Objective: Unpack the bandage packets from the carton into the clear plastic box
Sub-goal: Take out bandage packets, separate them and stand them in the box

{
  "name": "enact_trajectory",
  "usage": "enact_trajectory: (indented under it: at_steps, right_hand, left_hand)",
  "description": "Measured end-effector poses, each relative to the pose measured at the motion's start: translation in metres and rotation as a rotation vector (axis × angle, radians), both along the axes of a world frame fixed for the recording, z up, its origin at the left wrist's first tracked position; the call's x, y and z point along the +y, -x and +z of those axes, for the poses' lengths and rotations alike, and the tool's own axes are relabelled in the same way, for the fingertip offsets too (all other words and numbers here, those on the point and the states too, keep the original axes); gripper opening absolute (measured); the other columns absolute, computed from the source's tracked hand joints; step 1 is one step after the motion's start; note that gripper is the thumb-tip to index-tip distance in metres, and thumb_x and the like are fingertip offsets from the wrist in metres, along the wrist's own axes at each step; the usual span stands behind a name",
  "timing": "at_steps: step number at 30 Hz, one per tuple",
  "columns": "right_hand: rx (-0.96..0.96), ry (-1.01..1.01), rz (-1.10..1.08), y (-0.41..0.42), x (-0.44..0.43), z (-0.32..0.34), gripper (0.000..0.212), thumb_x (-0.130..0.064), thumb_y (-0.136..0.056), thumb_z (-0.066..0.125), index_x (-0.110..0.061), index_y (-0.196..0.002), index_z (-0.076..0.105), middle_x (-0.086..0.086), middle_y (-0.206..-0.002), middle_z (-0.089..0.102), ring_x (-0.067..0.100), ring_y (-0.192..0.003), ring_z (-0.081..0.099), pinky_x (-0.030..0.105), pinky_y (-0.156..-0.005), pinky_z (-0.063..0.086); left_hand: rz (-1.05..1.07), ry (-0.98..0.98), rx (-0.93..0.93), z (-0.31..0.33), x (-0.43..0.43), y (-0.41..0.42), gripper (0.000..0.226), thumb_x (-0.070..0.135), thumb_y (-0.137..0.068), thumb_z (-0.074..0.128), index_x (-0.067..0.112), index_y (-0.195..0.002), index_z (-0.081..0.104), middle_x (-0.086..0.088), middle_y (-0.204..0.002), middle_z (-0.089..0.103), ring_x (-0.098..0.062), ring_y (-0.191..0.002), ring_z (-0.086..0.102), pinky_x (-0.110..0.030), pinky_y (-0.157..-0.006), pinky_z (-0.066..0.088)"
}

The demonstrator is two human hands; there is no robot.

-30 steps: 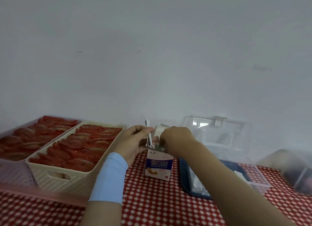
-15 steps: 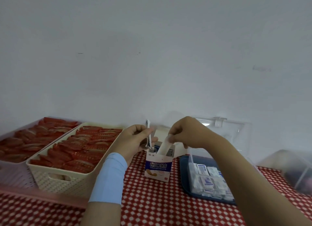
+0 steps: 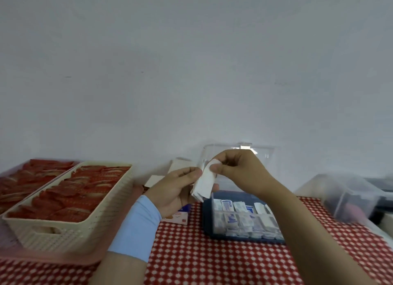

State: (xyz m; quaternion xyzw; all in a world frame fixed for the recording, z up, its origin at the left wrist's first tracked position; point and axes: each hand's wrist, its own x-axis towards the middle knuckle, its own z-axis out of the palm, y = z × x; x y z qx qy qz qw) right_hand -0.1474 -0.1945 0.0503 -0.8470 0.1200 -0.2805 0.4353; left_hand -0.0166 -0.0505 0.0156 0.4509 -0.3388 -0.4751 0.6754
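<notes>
- Red-and-white checked counter [image 3: 212,259] underneath.
- At left, a pink tray [image 3: 63,260]; in the middle, the carton [image 3: 180,217].
- Just right, the blue-based clear box [image 3: 207,221]; far right, a frosted bin [image 3: 348,197].

Plain pale grey wall [image 3: 191,61] across the whole upper view, softly and evenly lit. On it a short dark mark [image 3: 68,77] at left, a smaller speck [image 3: 142,72] nearer the middle. Below, counter [image 3: 212,261] under a red cloth with white dots, set against the wall. At left on it, cream perforated basket [image 3: 70,235] packed with red sachets [image 3: 70,195], just beside a second, pinkish basket [image 3: 12,167] of the same. At far right, frosted plastic tub [image 3: 348,197], blurred.
</notes>
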Motion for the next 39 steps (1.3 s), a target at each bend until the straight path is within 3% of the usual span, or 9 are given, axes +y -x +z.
enact_trajectory:
  at_steps: [5,9,16,20,24,28,30,35,39]
  right_hand:
    - [-0.02,-0.007,-0.113,0.015,-0.004,-0.02,0.009,-0.023,-0.082,0.079,-0.029,-0.087,0.075,-0.006,-0.089,0.074,0.013,-0.078,0.067,0.025,-0.073,0.054]
    - [-0.056,0.028,-0.194,0.035,-0.005,-0.028,0.051,-0.032,-0.078,0.082,-0.037,-0.118,0.053,-0.024,-0.12,0.055,-0.002,-0.105,0.055,0.013,-0.074,0.048]
    - [0.089,0.241,0.038,0.05,0.0,-0.028,0.041,-0.035,-0.057,0.094,-0.026,-0.079,0.061,-0.026,-0.14,0.043,-0.003,-0.104,0.061,0.011,-0.079,0.05]
    - [0.06,0.236,0.035,0.044,0.0,-0.032,0.039,-0.032,-0.061,0.093,-0.019,-0.075,0.058,-0.024,-0.138,0.047,0.008,-0.091,0.068,0.023,-0.078,0.057]
    - [0.095,0.108,0.122,0.051,-0.005,-0.03,0.037,-0.027,-0.064,0.092,-0.016,-0.081,0.06,-0.028,-0.131,0.05,-0.001,-0.095,0.065,0.014,-0.078,0.051]
    - [0.003,-0.234,0.167,0.056,-0.018,-0.024,0.024,-0.028,-0.09,0.069,-0.018,-0.111,0.061,0.007,-0.108,0.069,0.019,-0.094,0.069,0.041,-0.091,0.055]
    - [0.015,-0.241,0.161,0.059,-0.026,-0.02,0.029,-0.018,-0.095,0.065,-0.021,-0.124,0.06,0.007,-0.094,0.072,0.02,-0.088,0.069,0.038,-0.092,0.055]
    - [0.146,-0.103,0.221,0.063,-0.039,-0.006,0.01,-0.011,-0.092,0.069,-0.012,-0.098,0.076,0.007,-0.087,0.075,0.022,-0.085,0.069,0.042,-0.09,0.055]
    - [0.253,-0.033,0.232,0.064,-0.047,0.013,0.007,-0.011,-0.092,0.068,-0.011,-0.093,0.075,0.002,-0.08,0.073,0.014,-0.076,0.067,0.029,-0.066,0.048]
  left_hand:
    - [0.051,0.01,0.098,-0.006,-0.017,0.026,0.049,0.02,-0.085,0.06,-0.007,-0.125,0.057,-0.019,-0.105,0.071,-0.027,-0.089,0.073,-0.033,-0.071,0.061]
    - [0.097,-0.004,0.125,-0.013,-0.031,0.041,0.053,0.02,-0.083,0.063,-0.01,-0.127,0.054,-0.022,-0.109,0.07,-0.027,-0.093,0.073,-0.037,-0.079,0.061]
    - [0.076,0.055,0.216,-0.017,-0.041,0.055,0.048,0.025,-0.083,0.065,-0.004,-0.121,0.063,-0.02,-0.112,0.069,-0.029,-0.103,0.071,-0.036,-0.074,0.06]
    - [0.052,0.071,0.192,-0.017,-0.042,0.057,0.035,0.023,-0.086,0.058,-0.002,-0.11,0.065,-0.016,-0.098,0.072,-0.023,-0.09,0.074,-0.029,-0.065,0.059]
    - [0.034,0.022,0.136,-0.02,-0.039,0.052,0.031,0.022,-0.092,0.055,0.0,-0.111,0.067,-0.018,-0.105,0.072,-0.025,-0.094,0.072,-0.032,-0.07,0.059]
    - [-0.017,0.011,0.091,-0.022,-0.037,0.049,0.034,0.02,-0.093,0.061,-0.001,-0.119,0.066,-0.022,-0.112,0.068,-0.027,-0.092,0.07,-0.035,-0.071,0.059]
    - [-0.059,0.012,0.065,-0.022,-0.036,0.05,0.027,0.019,-0.089,0.058,0.005,-0.105,0.076,-0.017,-0.102,0.071,-0.025,-0.081,0.071,-0.034,-0.069,0.06]
    - [-0.114,0.01,-0.025,-0.018,-0.035,0.055,0.026,0.018,-0.091,0.058,0.003,-0.106,0.074,-0.016,-0.103,0.07,-0.024,-0.079,0.07,-0.034,-0.071,0.059]
    - [-0.082,-0.025,-0.065,-0.007,-0.04,0.066,0.033,0.017,-0.089,0.056,-0.003,-0.114,0.063,-0.016,-0.1,0.072,-0.024,-0.08,0.072,-0.033,-0.07,0.061]
